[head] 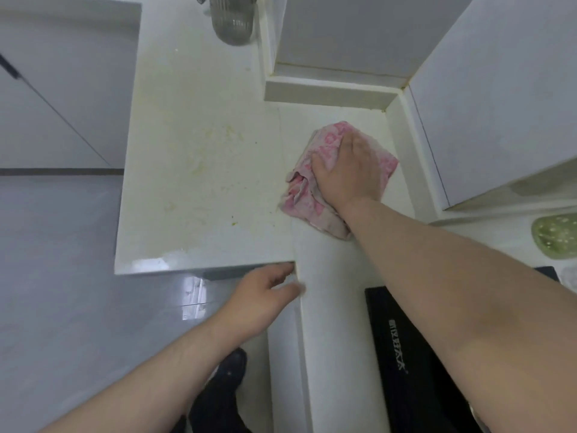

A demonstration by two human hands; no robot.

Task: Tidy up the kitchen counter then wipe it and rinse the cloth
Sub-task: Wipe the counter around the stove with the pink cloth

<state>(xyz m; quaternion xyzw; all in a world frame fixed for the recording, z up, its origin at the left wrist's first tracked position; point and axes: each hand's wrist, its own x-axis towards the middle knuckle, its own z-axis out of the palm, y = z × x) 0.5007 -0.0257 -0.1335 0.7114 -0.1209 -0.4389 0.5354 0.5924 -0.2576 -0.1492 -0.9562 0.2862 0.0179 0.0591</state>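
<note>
A pink and white patterned cloth point(304, 195) lies bunched on the white kitchen counter point(199, 126), near the inner corner by the wall. My right hand point(348, 170) lies flat on top of the cloth and presses it onto the counter. Yellowish stains and crumbs point(206, 160) spread over the counter to the left of the cloth. My left hand point(265, 295) rests at the counter's front edge, at the inner corner, its fingers relaxed and holding nothing.
A ribbed grey glass vessel point(232, 21) stands at the back of the counter. A black cooktop point(415, 354) sits at the lower right, with a green dish point(555, 239) beyond it. White cabinets rise at the back and right. Grey floor lies to the left.
</note>
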